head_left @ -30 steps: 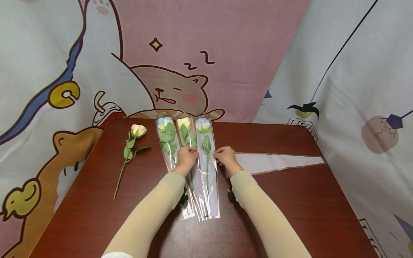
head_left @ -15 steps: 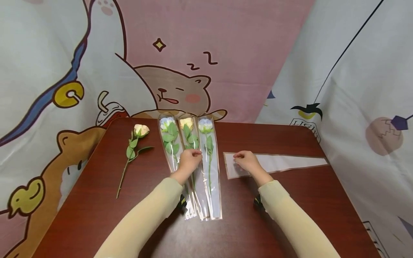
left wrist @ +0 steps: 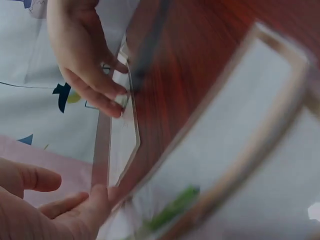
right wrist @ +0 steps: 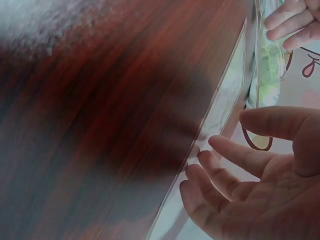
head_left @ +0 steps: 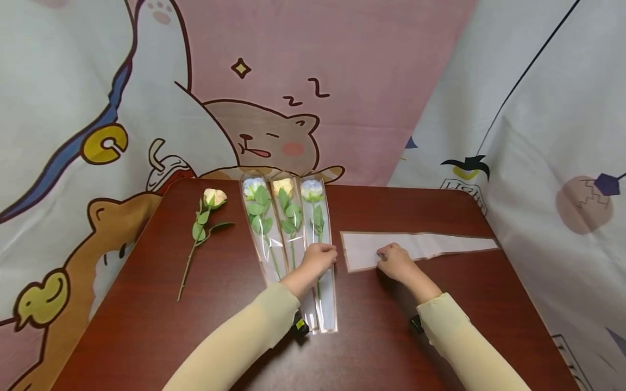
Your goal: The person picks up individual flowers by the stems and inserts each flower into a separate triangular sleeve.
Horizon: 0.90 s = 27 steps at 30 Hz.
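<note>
In the head view my left hand (head_left: 315, 262) is over the stem part of the rightmost sleeved flower (head_left: 312, 191), which is pale blue. The left wrist view shows that hand's thumb and fingers (left wrist: 82, 212) apart. My right hand (head_left: 397, 263) is low over a flat white flower sleeve (head_left: 361, 251) with a gold-brown border. The right wrist view shows its fingers (right wrist: 245, 155) loosely bent, tips at the sleeve's edge, the thumb well away. A yellow sleeved rose (head_left: 283, 187) and another blue sleeved flower (head_left: 253, 188) lie alongside, their lower parts partly hidden by my left arm.
A loose cream rose (head_left: 214, 198) with a leafy stem lies on the left of the dark red wooden table (head_left: 127, 326). A cartoon-printed cloth (head_left: 362, 70) hangs behind the table and along both its sides.
My right hand has moved from the rightmost sleeved flower to the right, over the flat white sleeve. My left hand has shifted right and nearer, from the yellow rose's sleeve to the rightmost one.
</note>
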Available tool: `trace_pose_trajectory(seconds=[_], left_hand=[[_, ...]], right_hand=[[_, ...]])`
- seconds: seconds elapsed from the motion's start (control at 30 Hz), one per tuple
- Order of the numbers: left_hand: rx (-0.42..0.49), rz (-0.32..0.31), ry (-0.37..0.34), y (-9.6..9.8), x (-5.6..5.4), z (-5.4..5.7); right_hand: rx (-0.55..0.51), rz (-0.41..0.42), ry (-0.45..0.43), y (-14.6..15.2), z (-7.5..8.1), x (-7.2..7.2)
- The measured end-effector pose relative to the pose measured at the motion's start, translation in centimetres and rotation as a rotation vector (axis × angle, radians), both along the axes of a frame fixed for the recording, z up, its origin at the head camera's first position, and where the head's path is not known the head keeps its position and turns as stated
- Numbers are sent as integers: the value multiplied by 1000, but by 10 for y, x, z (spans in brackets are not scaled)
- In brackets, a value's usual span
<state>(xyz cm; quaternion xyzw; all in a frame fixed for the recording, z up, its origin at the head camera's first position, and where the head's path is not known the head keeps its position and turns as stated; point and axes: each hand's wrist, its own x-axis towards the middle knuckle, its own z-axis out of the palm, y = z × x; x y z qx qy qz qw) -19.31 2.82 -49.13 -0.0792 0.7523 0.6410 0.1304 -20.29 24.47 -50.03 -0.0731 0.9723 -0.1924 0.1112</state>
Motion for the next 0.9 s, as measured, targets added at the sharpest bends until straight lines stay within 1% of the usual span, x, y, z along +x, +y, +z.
trace_pose_trajectory(seconds=[0.03, 0.13, 0.3, 0.47, 0.53, 0.6, 0.67, 0.8, 0.9], left_hand=[[10, 11, -9, 3, 0, -1], [86, 45, -67, 10, -2, -3], [190, 104, -173, 16, -8, -3], [287, 120, -298, 18, -16, -3], [310, 117, -330, 18, -18, -4], [333, 106, -346, 18, -20, -6], [358, 86, -364, 18, -22, -8], [390, 23, -390, 17, -24, -15], [368, -30, -388, 17, -27, -18]], right_hand=[[12, 1, -3, -1, 1, 1], [31, 5, -3, -3, 2, 3], [38, -9, -4, -5, 3, 4], [41, -20, -17, -4, 2, 4], [43, -16, -14, -4, 1, 3], [43, -9, -9, -4, 0, 3], [40, -5, -6, -4, -1, 3], [37, -1, 0, -4, -2, 3], [37, -2, 1, -5, -2, 2]])
